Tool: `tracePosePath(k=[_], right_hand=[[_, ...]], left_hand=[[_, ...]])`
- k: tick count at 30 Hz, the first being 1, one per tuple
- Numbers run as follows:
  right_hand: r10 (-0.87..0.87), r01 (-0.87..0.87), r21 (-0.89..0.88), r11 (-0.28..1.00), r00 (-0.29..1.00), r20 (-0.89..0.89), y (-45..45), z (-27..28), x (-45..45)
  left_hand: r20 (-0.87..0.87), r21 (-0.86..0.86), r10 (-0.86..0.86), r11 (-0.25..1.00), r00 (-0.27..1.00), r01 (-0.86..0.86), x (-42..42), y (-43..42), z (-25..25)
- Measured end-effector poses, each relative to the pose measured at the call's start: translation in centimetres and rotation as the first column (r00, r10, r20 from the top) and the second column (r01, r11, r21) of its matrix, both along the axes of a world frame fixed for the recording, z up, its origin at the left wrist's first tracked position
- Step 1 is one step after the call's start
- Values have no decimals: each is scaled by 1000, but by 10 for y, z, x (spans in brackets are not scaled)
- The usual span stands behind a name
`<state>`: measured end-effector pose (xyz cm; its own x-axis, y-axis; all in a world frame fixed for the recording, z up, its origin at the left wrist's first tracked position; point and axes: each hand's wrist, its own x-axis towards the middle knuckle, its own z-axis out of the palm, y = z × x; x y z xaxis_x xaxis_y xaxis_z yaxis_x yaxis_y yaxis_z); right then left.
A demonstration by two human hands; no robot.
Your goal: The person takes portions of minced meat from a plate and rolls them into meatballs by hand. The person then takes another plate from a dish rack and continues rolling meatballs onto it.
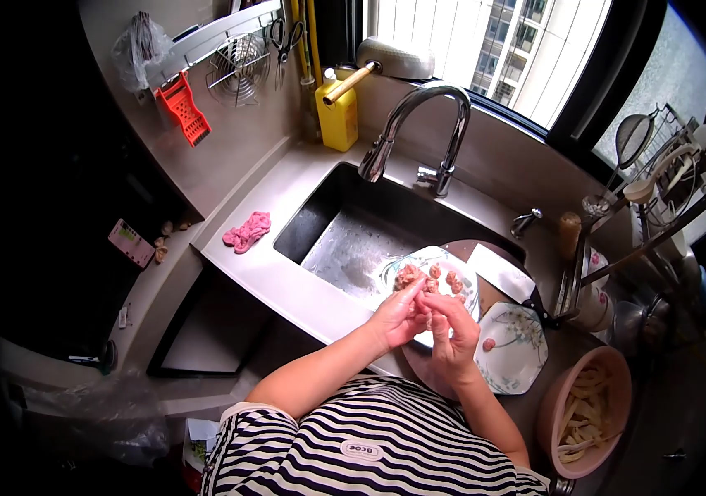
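My left hand (403,317) and my right hand (452,329) meet over the near part of a patterned plate (469,278), fingers bent and pressed together. Whatever lies between the fingers is too small to make out. Beside the fingertips on that plate are a mound of minced meat (407,276) and several small meat pieces (454,281). To the right, a second patterned plate (518,351) bears one small round meat piece (488,344). A cleaver (501,274) with a black handle lies on a round board behind the plates.
The dark sink (345,240) with its chrome faucet (453,124) is behind and left of the plates. A pink cloth (247,232) lies on the left counter. At the right are a pink basin (549,413) of pale strips and a crowded dish rack (659,227). A yellow bottle (337,116) stands behind.
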<state>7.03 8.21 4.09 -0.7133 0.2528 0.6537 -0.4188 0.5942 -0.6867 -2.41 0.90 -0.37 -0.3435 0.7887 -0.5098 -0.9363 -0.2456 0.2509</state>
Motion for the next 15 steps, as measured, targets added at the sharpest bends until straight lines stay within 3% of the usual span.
tracePosePath(k=[1,3,4,6,7,8,9,10,11,13,15], right_hand=[[-16,17,-73,997,1000,12,2,1,2],[18,71,-475,877,984,179,4,-9,6],[14,59,-560,827,992,124,6,-19,1],[120,36,-859,510,986,112,9,-29,-2],[169,33,-950,311,982,90,10,-33,-3],[312,-50,-982,184,950,10,16,-42,-2],[322,-39,-998,53,947,-19,16,-51,-3],[327,-26,-997,-80,944,-50,15,-56,-5],[328,-11,-977,-212,941,-81,13,-59,-6],[335,-20,-964,-265,935,-111,13,-57,-5],[339,-8,-961,-276,935,-105,16,-54,-7]], left_hand=[[-160,181,-100,975,982,129,-9,-14,2],[-291,54,-17,998,957,34,-3,-12,12],[-406,42,-9,999,914,28,-1,-11,9],[-617,25,9,1000,787,8,4,-8,2],[-860,27,79,994,504,-110,8,-5,6],[-983,71,105,974,148,-217,14,-1,13],[-970,150,82,943,-231,-297,17,0,18],[-885,63,-70,962,-461,-267,16,-5,20],[-822,-15,-176,957,-541,-289,20,-6,21],[-750,45,-133,967,-647,-251,18,-4,20],[-846,84,-57,968,-531,-238,15,-2,15]])
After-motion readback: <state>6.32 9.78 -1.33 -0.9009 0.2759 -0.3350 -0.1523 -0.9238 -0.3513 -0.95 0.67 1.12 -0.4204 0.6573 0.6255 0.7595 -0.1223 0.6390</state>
